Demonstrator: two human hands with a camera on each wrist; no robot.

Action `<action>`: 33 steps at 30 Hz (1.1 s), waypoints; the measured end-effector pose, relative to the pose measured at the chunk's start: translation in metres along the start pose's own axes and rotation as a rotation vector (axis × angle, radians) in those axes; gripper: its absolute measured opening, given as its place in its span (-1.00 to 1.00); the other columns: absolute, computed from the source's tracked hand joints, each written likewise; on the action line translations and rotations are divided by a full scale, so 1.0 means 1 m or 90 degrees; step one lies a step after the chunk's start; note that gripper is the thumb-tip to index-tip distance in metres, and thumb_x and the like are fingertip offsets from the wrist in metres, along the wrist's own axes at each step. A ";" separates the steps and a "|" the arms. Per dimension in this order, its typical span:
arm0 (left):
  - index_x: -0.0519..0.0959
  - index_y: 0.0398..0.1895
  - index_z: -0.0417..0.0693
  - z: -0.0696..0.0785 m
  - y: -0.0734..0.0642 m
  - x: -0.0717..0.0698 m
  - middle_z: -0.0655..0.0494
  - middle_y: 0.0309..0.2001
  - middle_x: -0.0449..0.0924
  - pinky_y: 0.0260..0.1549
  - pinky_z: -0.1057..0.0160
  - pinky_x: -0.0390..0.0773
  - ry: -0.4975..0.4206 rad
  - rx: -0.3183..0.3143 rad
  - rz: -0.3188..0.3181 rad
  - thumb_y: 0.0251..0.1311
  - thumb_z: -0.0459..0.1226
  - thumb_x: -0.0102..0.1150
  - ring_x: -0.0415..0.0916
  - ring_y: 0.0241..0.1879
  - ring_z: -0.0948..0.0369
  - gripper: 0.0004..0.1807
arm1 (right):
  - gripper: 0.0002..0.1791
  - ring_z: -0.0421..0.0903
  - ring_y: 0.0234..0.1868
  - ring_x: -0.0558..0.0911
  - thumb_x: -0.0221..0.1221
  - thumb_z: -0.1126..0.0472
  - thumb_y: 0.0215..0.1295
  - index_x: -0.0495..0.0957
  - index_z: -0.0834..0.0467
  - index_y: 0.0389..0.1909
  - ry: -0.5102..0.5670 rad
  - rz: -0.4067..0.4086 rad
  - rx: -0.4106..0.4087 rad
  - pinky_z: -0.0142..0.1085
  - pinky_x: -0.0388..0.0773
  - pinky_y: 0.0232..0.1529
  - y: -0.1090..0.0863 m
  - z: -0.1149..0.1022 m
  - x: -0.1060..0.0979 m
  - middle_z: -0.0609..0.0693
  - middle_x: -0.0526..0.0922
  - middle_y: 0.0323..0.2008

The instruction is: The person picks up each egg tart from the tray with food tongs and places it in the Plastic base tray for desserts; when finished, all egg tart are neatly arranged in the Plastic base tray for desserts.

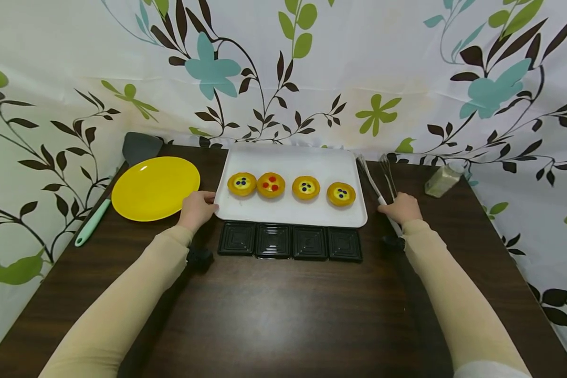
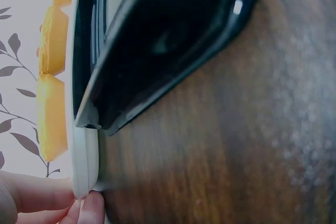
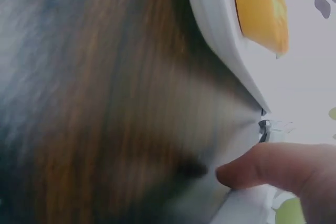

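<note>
Clearly, our left hand's [image 1: 197, 211] fingers pinch the left edge of the tray [image 1: 288, 214], upper centre of the head view. Our right hand [image 1: 403, 208] is at the tongs [image 1: 368, 176], right of centre; we cannot tell whether its fingers grip. Lifting by one edge might tilt the tray, sliding the tarts [image 1: 271, 185] rightward.

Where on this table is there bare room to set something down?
Widest: the tabletop between the sleeves, in front of the black dishes. Another: between the right sleeve and its right edge. Crowded: around the white tray, between the yellow plate and the utensils.
</note>
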State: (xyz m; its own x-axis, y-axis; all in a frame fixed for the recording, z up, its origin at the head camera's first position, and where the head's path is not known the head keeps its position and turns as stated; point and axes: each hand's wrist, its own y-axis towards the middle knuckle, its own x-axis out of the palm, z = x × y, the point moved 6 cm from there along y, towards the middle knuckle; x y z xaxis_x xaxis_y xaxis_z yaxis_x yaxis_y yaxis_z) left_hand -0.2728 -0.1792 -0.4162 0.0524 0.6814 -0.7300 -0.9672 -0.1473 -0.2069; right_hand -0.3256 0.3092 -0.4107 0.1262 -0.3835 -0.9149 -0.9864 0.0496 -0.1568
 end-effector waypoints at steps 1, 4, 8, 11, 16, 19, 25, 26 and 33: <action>0.39 0.22 -0.39 0.000 0.000 0.000 -0.31 0.08 0.51 0.03 0.01 0.50 0.000 0.000 0.000 0.27 -0.37 0.08 0.44 -0.05 -0.10 -0.54 | -0.26 0.40 -0.11 0.46 0.15 0.06 0.14 0.27 0.67 0.05 0.009 0.008 0.003 0.14 0.45 -0.10 -0.001 0.002 -0.001 0.58 0.42 -0.09; 0.39 0.22 -0.39 0.001 0.000 0.000 -0.31 0.09 0.50 0.04 0.01 0.49 -0.001 -0.001 0.000 0.28 -0.37 0.08 0.43 -0.04 -0.11 -0.54 | -0.23 0.38 -0.16 0.47 0.13 0.05 0.15 0.22 0.66 0.10 0.038 0.028 0.012 0.12 0.47 -0.14 -0.007 0.009 -0.005 0.57 0.41 -0.10; 0.41 0.21 -0.38 0.001 0.002 0.002 -0.31 0.07 0.51 0.01 0.01 0.50 0.000 0.002 0.002 0.27 -0.37 0.08 0.43 -0.05 -0.10 -0.55 | -0.24 0.24 -0.36 0.55 0.09 -0.01 0.17 0.21 0.59 0.11 0.075 0.042 0.049 -0.01 0.53 -0.35 -0.015 0.021 -0.007 0.48 0.45 -0.20; 0.41 0.21 -0.37 0.001 0.003 0.003 -0.31 0.07 0.51 0.01 0.01 0.50 0.002 0.003 0.002 0.27 -0.37 0.09 0.43 -0.05 -0.10 -0.55 | -0.19 0.19 -0.41 0.56 0.06 -0.08 0.19 0.15 0.52 0.19 0.068 0.043 0.077 -0.04 0.49 -0.42 -0.021 0.030 -0.008 0.43 0.46 -0.20; 0.40 0.22 -0.37 0.001 0.001 0.002 -0.31 0.09 0.50 0.04 0.00 0.49 -0.004 -0.006 0.001 0.28 -0.37 0.08 0.43 -0.04 -0.10 -0.54 | -0.17 0.26 -0.31 0.54 0.05 -0.13 0.18 0.12 0.40 0.27 0.051 0.073 0.071 0.04 0.45 -0.39 -0.029 0.037 -0.013 0.43 0.47 -0.13; 0.39 0.22 -0.39 0.001 -0.001 0.001 -0.31 0.10 0.49 0.06 0.00 0.48 -0.007 -0.007 -0.002 0.28 -0.37 0.07 0.43 -0.03 -0.11 -0.54 | -0.18 0.26 -0.33 0.55 0.05 -0.19 0.19 0.17 0.34 0.26 0.065 0.107 0.046 0.03 0.45 -0.41 -0.036 0.039 -0.017 0.40 0.50 -0.15; 0.40 0.21 -0.40 0.001 -0.002 0.000 -0.33 0.11 0.49 0.07 -0.01 0.47 0.005 0.005 0.000 0.27 -0.36 0.09 0.41 -0.02 -0.12 -0.54 | -0.05 0.21 -0.34 0.56 0.06 -0.41 0.14 0.22 0.27 0.29 0.081 0.140 0.000 0.01 0.44 -0.38 -0.053 0.040 -0.026 0.36 0.54 -0.14; 0.41 0.20 -0.40 0.001 -0.002 0.000 -0.32 0.10 0.49 0.06 -0.02 0.47 0.008 0.006 0.002 0.27 -0.36 0.09 0.42 -0.02 -0.12 -0.55 | -0.04 0.21 -0.33 0.55 0.06 -0.42 0.13 0.22 0.26 0.30 0.081 0.138 -0.004 0.01 0.44 -0.38 -0.057 0.040 -0.027 0.36 0.54 -0.13; 0.41 0.19 -0.42 0.004 -0.003 -0.002 -0.34 0.11 0.48 0.07 -0.04 0.45 0.016 0.017 -0.003 0.27 -0.37 0.09 0.40 -0.02 -0.14 -0.55 | -0.08 0.11 -0.37 0.52 0.10 -0.39 0.12 0.28 0.22 0.29 0.045 0.113 -0.044 -0.17 0.39 -0.47 -0.079 0.036 -0.027 0.32 0.57 -0.17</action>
State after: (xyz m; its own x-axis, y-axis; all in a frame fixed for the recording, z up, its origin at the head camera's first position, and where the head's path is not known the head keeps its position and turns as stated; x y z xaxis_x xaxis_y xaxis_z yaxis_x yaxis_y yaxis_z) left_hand -0.2714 -0.1769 -0.4118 0.0632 0.6637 -0.7453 -0.9733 -0.1240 -0.1930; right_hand -0.2478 0.3486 -0.3867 -0.0554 -0.4385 -0.8970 -0.9977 0.0595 0.0326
